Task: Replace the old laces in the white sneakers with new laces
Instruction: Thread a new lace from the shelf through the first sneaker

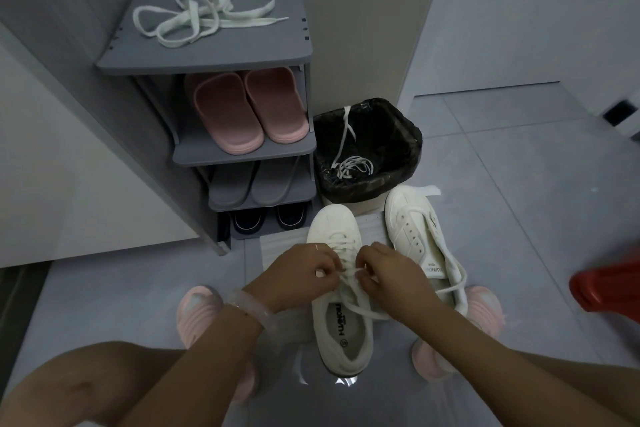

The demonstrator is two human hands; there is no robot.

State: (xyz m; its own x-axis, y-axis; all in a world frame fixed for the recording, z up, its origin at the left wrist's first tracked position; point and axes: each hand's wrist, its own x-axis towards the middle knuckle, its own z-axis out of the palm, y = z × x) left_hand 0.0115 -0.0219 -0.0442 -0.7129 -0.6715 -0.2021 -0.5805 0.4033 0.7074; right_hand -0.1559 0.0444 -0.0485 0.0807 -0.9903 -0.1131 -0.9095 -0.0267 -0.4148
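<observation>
We are pinching the lace (349,274) of the near white sneaker (341,291) on the floor, our left hand (301,270) and right hand (388,274) each closing a fingertip grip on a strand above its eyelets. The second sneaker (420,236) is lying just to the right, partly laced. A loose bundle of white laces (204,15) is sitting on top of the grey shoe rack (207,59), and thinner laces (353,166) are lying inside the black-lined bin (398,139).

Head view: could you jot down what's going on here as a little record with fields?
activity: both hands, left and right, pinch the lace on the near white sneaker
other sneaker: beside it on the right, lace loose
spare lace: on top of the grey shoe rack
bin: black liner, a white lace inside
rack shelves: pink slippers, grey slippers below
</observation>
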